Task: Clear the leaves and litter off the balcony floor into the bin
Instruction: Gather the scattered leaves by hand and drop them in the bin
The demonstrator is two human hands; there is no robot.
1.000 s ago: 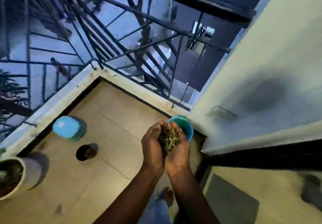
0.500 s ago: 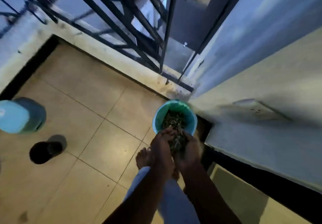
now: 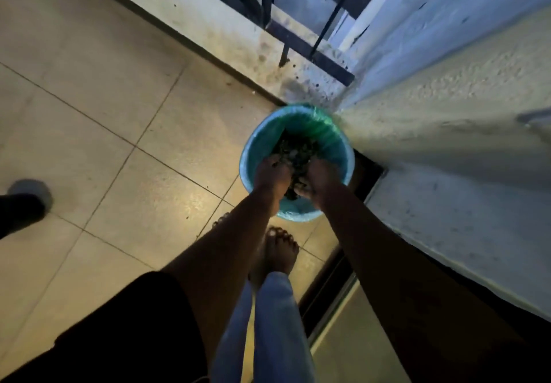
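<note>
Both hands have sunk into the bin [image 3: 248,156], centre-right of frame; left hand [image 3: 271,175] and right hand [image 3: 321,178] curl fingers [image 3: 275,162] round the leaves [image 3: 293,154]. Parting over the near rim could spill bits onto the floor [image 3: 149,120].

Single head-worn view, wide-angle, pitched steeply down, nearly straight at the tiled floor [image 3: 104,99]. It looks from above, along both forearms, to the bin [image 3: 301,214] in the balcony corner, just right of centre. The left hand [image 3: 272,174] and right hand [image 3: 320,178] sit mid-frame at arm's reach, cupped round leaves [image 3: 295,156] over the bin's mouth. A bare foot [image 3: 280,251] lies almost under the lens, lower centre. The top of the frame faces the railing [image 3: 310,53] and its kerb. The wall [image 3: 447,114] runs down the right side, its lines splayed by the lens. The floor fills the left half. Light is dim and the edges are soft.
</note>
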